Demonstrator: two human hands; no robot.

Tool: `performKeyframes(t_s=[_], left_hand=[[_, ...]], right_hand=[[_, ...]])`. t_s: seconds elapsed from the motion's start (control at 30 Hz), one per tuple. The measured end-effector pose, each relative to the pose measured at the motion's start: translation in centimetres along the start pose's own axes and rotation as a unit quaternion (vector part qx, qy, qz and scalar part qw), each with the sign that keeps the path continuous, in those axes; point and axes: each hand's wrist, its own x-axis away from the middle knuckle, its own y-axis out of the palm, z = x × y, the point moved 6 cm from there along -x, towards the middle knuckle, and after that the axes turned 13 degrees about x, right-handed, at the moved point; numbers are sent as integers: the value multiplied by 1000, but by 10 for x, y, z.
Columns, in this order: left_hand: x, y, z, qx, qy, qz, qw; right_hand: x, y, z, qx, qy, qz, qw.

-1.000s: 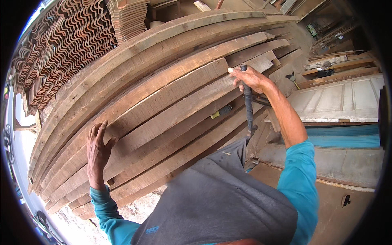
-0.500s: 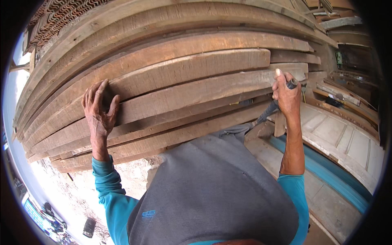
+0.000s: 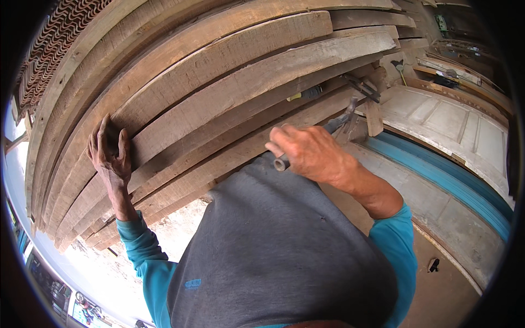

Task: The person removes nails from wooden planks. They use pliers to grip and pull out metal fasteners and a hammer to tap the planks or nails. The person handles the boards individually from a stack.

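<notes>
A: What does the right hand [image 3: 314, 153] have?

B: A hammer [image 3: 341, 121]. The fist is clenched round its handle, the round butt poking out on the left near the thumb side, the head pointing up and to the right

A: And the left hand [image 3: 111, 158]?

B: Grasping nothing, with its fingers and thumb spread over the faces of the planks [image 3: 246, 85]. How hard it presses, I cannot tell

A: Where is the hammer, then?

B: In front of the stack, just above the grey shirt [image 3: 279, 235]. Its head is near a short upright block [image 3: 374, 117]; whether the two touch, I cannot tell

A: Does the stack hold anything?

B: Yes, under an overhanging plank there is a recess. A dark tool [image 3: 312, 92] with a yellow end lies in it, and dark metal bars [image 3: 362, 88] stick out farther right

A: What sits round about?

B: Wavy tiles [image 3: 57, 44] piled at the upper left, behind the planks. On the right, a white panelled door [image 3: 445, 115] lies above some blue boards [image 3: 443, 169], and a small dark object [image 3: 433, 265] is on the brown floor [image 3: 424, 295]
</notes>
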Motion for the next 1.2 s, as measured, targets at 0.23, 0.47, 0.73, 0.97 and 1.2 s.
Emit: performKeyframes(t_s=[0.23,0.47,0.73,0.97,1.2], left_hand=[[1,1,2,12,-6,6,1000],[-2,-9,16,18,-22,8,1000],[0,-16,15,31,-34,45,998],[0,-22,19,37,-22,43,998],[11,-28,28,29,-3,93,995]], right_hand=[[-39,105,-56,0,-116,-33,993],[-41,9,-15,-34,-104,242,964],[-66,-53,222,5,351,276,895],[-82,-46,237,-40,327,186,926],[-83,-50,248,-188,300,251,901]])
